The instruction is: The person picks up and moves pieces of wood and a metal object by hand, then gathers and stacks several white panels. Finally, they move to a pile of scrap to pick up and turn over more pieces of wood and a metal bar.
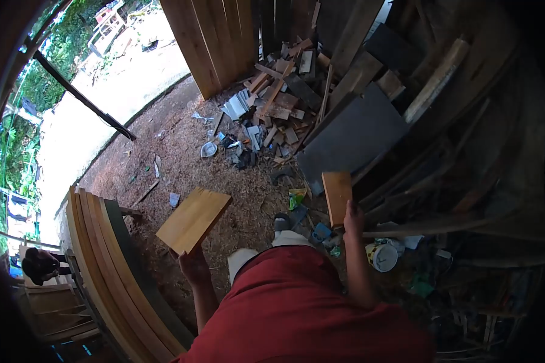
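A wide, light yellow-brown wooden board point(195, 219) is gripped at its lower edge by my left hand point(193, 266), with its broad face up and its far edge rough. On the other side, my right hand point(353, 219) is closed on the right edge of a narrower orange-brown wooden block point(337, 196), near its lower end. The two pieces are held apart, above the ground. Some fingers of both hands are hidden behind the wood.
Long planks point(112, 266) lie stacked at the left, with a person point(40, 266) beyond. Wood offcuts point(284, 97) are heaped ahead. Tall boards point(209, 45) stand behind, a dark panel point(351, 142) leans at right, and a white bucket point(384, 258) sits right of my right arm.
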Action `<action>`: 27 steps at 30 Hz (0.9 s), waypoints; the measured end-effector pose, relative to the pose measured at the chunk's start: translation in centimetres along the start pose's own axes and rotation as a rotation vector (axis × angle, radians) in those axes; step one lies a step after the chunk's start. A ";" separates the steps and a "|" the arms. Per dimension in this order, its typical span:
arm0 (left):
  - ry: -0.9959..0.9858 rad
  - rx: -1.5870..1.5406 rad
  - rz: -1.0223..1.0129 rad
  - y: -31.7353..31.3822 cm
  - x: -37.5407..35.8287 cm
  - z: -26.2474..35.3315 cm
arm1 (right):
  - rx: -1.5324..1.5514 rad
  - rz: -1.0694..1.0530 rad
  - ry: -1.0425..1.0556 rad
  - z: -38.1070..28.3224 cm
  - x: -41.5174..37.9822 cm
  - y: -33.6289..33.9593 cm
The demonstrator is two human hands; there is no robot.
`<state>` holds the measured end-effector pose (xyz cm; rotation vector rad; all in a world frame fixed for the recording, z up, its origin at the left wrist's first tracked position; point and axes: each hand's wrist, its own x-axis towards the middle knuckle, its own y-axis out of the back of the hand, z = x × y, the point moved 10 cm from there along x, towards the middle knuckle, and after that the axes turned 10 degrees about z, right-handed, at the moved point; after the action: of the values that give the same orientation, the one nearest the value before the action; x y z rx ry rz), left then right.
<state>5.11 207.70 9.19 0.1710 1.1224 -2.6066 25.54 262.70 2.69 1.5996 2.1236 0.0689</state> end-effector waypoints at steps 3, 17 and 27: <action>-0.017 -0.044 -0.014 -4.2 5.0 -0.5 | -0.036 -0.022 -0.020 -5.9 2.6 -5.9; 0.250 -0.010 0.192 -13.6 31.9 -13.4 | -0.006 -0.077 -0.442 -3.1 16.9 -29.9; 0.386 0.099 0.078 -26.3 56.0 -18.1 | 0.160 0.085 -0.510 -10.1 20.4 -40.0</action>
<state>-56.44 225.43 2.33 0.7513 1.0737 -2.6264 -18.40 271.15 -8.03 1.5858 1.6985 -0.4453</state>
